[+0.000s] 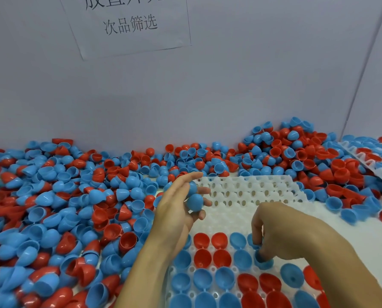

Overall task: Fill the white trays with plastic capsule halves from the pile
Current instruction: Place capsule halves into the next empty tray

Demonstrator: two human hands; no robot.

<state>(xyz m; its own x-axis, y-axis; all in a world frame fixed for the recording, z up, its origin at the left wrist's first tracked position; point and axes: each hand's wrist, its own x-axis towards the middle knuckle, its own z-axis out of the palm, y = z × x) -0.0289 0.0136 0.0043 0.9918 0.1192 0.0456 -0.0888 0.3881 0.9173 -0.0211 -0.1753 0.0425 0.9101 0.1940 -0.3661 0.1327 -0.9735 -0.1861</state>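
Observation:
A white tray (247, 190) with rows of round sockets lies in front of me; its near rows hold red and blue capsule halves, its far rows are bare. My left hand (178, 203) hovers over the tray's left edge, fingers curled around two blue capsule halves (195, 202). My right hand (281, 232) reaches down onto the tray, its fingertips pinching a blue capsule half (264, 262) at a socket. A large pile of red and blue capsule halves (63, 207) spreads over the table on the left and along the back.
A second white tray (363, 161), partly filled, lies tilted at the far right on the pile. A grey wall with a paper sign (127, 23) stands close behind the pile. More capsule halves (352, 192) lie right of the tray.

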